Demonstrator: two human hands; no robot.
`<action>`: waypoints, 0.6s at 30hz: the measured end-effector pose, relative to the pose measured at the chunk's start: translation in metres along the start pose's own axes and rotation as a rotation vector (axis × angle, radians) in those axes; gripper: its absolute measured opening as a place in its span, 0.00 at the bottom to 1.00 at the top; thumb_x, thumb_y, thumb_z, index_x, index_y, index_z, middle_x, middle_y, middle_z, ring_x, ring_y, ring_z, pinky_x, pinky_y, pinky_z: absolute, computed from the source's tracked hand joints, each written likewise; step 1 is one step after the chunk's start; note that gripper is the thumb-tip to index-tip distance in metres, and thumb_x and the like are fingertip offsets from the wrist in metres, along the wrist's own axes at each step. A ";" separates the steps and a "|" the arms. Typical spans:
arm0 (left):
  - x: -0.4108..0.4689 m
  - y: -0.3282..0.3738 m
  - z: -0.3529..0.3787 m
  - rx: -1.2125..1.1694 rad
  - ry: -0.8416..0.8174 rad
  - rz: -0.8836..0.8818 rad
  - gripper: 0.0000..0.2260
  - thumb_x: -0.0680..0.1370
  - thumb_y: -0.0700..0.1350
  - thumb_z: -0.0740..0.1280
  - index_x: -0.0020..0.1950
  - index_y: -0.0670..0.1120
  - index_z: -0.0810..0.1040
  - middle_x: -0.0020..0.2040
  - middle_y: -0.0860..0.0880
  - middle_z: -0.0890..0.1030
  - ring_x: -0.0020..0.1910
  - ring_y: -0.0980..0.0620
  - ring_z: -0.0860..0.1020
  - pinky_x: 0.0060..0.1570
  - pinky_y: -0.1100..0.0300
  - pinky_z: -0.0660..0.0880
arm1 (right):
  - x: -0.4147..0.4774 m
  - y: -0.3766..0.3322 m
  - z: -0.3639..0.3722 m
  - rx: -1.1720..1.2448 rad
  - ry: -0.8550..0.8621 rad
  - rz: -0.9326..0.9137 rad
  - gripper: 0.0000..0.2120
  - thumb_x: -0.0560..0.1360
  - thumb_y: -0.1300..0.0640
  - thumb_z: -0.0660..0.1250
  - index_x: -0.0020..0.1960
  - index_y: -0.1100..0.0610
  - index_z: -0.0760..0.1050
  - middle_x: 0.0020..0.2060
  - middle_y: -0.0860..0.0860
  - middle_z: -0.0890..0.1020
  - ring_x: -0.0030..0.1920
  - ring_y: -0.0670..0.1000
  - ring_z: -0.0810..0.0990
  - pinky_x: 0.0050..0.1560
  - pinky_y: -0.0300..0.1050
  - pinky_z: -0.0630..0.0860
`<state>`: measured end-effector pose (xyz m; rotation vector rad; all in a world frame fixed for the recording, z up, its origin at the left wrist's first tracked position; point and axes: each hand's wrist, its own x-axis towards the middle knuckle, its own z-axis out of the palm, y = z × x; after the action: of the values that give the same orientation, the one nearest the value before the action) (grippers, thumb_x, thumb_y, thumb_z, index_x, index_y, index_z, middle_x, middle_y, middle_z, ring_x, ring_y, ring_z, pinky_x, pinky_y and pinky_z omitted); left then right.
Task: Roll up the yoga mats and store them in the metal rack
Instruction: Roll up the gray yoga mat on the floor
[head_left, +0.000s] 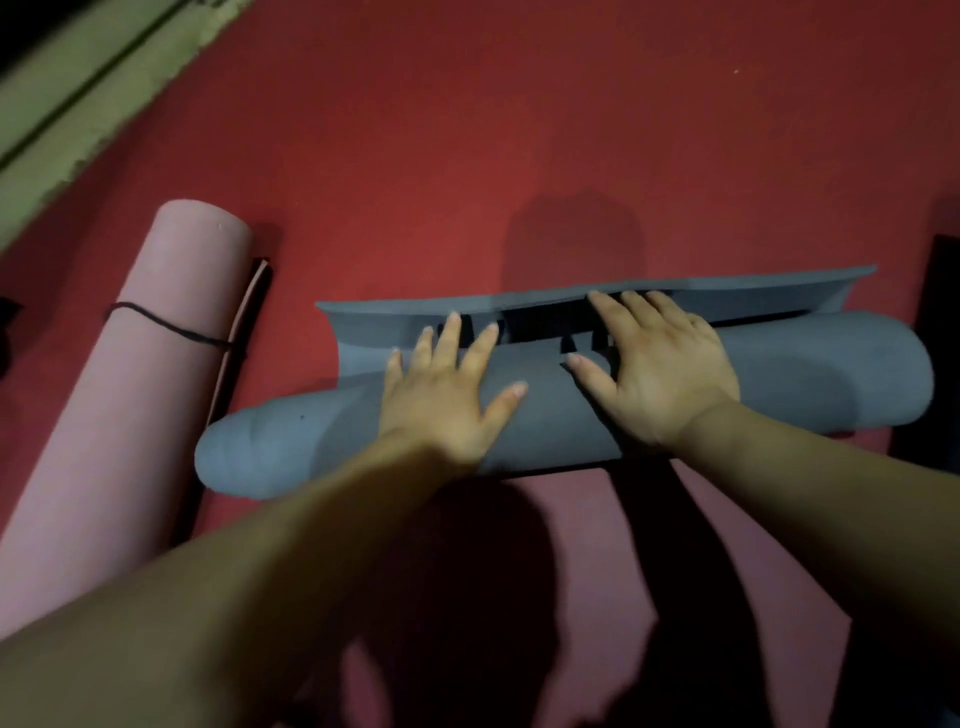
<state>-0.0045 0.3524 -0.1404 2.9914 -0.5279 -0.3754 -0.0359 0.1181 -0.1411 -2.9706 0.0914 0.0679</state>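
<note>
A grey-blue yoga mat (810, 374) lies almost fully rolled across the red floor, its last flap curling up along the far side. My left hand (447, 395) presses flat on top of the roll, left of its middle, fingers spread. My right hand (660, 369) lies flat on the roll beside it, fingertips reaching the gap under the loose flap. A pink yoga mat (140, 395) lies rolled at the left, tied with a black cord (166, 325). No metal rack is in view.
The floor is red carpet (519, 130). A pale green strip (78, 104) with a dark groove runs along the upper left. A dark object (935, 353) stands at the right edge, just past the grey roll's end. My shadow covers the floor near me.
</note>
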 end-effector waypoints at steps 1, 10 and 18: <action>-0.013 0.001 0.008 0.027 0.031 0.035 0.36 0.77 0.73 0.48 0.82 0.61 0.45 0.84 0.50 0.46 0.82 0.45 0.46 0.78 0.39 0.45 | 0.005 0.000 -0.001 0.012 0.011 0.006 0.37 0.77 0.28 0.47 0.79 0.48 0.58 0.74 0.53 0.70 0.77 0.57 0.63 0.72 0.57 0.64; 0.003 -0.002 0.005 0.111 0.092 0.018 0.43 0.70 0.80 0.44 0.81 0.63 0.41 0.84 0.49 0.43 0.82 0.43 0.41 0.78 0.37 0.42 | 0.019 -0.002 0.004 0.059 0.130 -0.012 0.33 0.77 0.35 0.51 0.73 0.54 0.69 0.61 0.54 0.80 0.65 0.59 0.75 0.64 0.56 0.70; 0.059 -0.013 -0.023 0.010 -0.058 -0.008 0.42 0.71 0.80 0.44 0.82 0.63 0.47 0.83 0.51 0.53 0.82 0.46 0.49 0.78 0.38 0.50 | 0.003 0.002 0.016 -0.078 0.104 -0.137 0.44 0.72 0.26 0.55 0.79 0.52 0.63 0.76 0.56 0.67 0.77 0.62 0.63 0.76 0.66 0.56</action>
<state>0.0591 0.3453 -0.1329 3.0008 -0.5247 -0.4628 -0.0335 0.1191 -0.1574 -3.0474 -0.1047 -0.1026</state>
